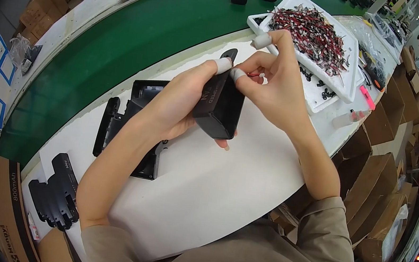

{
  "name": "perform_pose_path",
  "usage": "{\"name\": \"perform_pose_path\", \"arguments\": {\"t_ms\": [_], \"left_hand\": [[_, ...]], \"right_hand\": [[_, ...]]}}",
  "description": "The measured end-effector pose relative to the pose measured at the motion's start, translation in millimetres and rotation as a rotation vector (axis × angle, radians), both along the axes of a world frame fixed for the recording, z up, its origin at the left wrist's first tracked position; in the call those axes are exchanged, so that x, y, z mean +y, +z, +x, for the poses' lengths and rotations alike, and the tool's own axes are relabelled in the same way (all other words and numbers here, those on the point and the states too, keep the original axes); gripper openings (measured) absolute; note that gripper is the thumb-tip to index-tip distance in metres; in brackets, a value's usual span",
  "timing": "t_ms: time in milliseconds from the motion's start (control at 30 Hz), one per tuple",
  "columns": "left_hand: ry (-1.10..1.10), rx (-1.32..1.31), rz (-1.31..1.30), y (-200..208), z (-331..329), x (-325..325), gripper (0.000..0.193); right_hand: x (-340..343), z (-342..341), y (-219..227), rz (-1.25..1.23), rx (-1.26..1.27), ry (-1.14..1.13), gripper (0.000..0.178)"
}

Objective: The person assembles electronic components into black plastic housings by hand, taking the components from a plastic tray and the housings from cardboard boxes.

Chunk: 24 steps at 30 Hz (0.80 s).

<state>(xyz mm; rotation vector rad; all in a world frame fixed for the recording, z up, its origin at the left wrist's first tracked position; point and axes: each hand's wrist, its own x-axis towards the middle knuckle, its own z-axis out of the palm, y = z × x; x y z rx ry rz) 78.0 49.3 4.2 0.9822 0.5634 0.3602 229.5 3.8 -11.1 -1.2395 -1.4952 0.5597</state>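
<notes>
My left hand [185,93] grips a black box-shaped plastic housing [221,106] with pale lettering on its side, tilted over the white work surface. White covers sit on my thumbs and on my right index finger. At the housing's upper end, my right hand [277,84] is closed in a pinch on a small part with a red wire [256,75], mostly hidden by the fingers. Under my left forearm lie open black plastic housings [148,168]. Farther to the left rests a cluster of black plastic shells [56,190].
Beyond my right hand, a white foam tray [350,70] holds a heap of red-and-black wired parts. Small black pieces [327,94] lie beneath it. A pink-handled tool [368,98] and a clear bottle [347,119] stand right. A green conveyor belt [86,54] curves behind; cardboard boxes [372,191] flank the table.
</notes>
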Motion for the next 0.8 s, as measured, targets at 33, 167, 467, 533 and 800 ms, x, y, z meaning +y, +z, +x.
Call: {"name": "perform_pose_path", "arguments": {"t_ms": [33, 167, 467, 533, 800], "left_hand": [[0.017, -0.01, -0.01, -0.3, 0.3, -0.9, 0.039], [0.04, -0.013, 0.002, 2.8, -0.8, -1.4, 0.039], [0.029, 0.023, 0.01, 2.9, 0.8, -6.0, 0.036], [0.034, 0.03, 0.013, 4.3, 1.5, -6.9, 0.036], [0.027, 0.036, -0.015, 2.4, 1.7, -3.0, 0.035]], "right_hand": [[-2.0, -2.0, -0.4, 0.06, -0.033, -0.026, 0.042], [-5.1, -10.8, 0.4, 0.195, -0.166, -0.094, 0.042], [-3.8, -6.5, 2.9, 0.079, -0.126, -0.022, 0.045], [-5.6, -6.9, 4.7, 0.083, -0.143, -0.026, 0.045], [0.3, -3.2, -0.2, -0.043, 0.003, -0.004, 0.046]]}}
